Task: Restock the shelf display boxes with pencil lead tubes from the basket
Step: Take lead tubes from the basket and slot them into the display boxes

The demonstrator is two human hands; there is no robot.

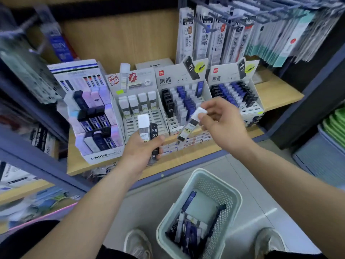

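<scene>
left hand [141,148]: curled round two tubes held upright side by side, a white-capped tube [143,126] and a black tube [154,133] marked hb 0.7, in front of the white-cap box.
right hand [222,124]: thumb and fingertips pinch a second white-capped tube [188,128] by its cap; the tube hangs tilted, lower end toward the left hand, above the front edge of the shelf.
basket [234,195]: pale green, perforated, standing on the floor between two shoes [136,243], below the shelf.
loose tubes [188,230]: black, blue and white ones heaped at the bottom of the basket.
shelf [276,94]: light wood, carrying four display boxes in a row.
mono box [104,156]: far left, stepped tiers of dark and pastel cases.
white-cap box [138,79]: next to it, back rows filled, front slots bare.
middle box [179,77]: rows of black, white and blue tubes, front slots bare.
right box [229,75]: the same three colours, well filled.
hanging refills [205,40]: packets on hooks above the boxes.
</scene>
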